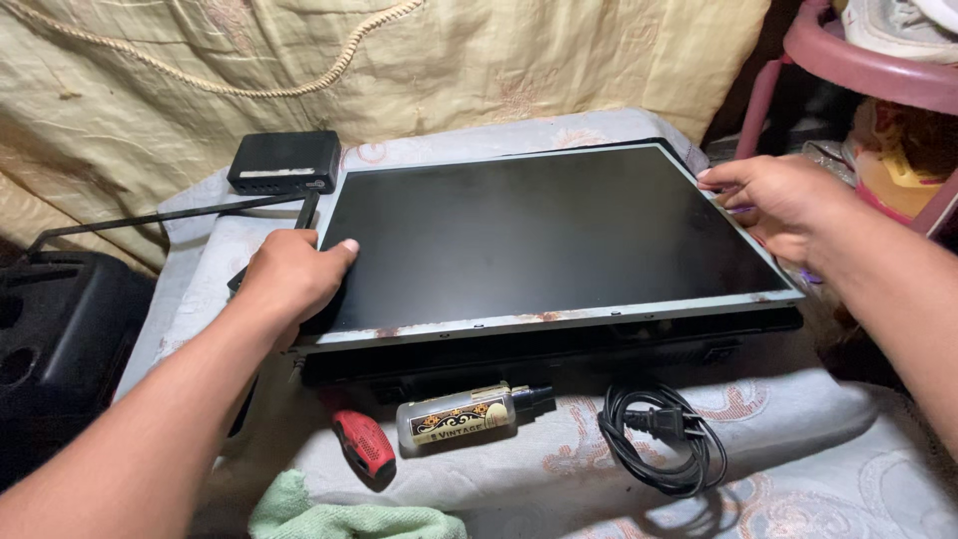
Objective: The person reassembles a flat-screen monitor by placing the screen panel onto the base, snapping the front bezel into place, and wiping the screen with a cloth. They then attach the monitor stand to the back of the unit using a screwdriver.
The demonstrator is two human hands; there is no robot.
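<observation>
Gripping the flat display panel (544, 235) at both side edges, we have it lying screen-up on its dark back housing (559, 349), across the cloth-covered counter (818, 439). Our left hand (294, 274) clasps the left edge, thumb resting on the dark glass; our right hand (778, 200) pinches the far right edge with its fingertips. The panel looks thin and wide with a worn, rust-flecked metal frame — a lopsided pull from one side could twist it and likely crack the glass. The thumb on the screen face may press too hard. Just in front lie a red-handled screwdriver (361, 444), a small bottle (464, 414) on its side and a coiled power cord (664, 439) — the panel sliding forward could land on them. A black box (284, 160) with antennas sits near the back-left corner.
</observation>
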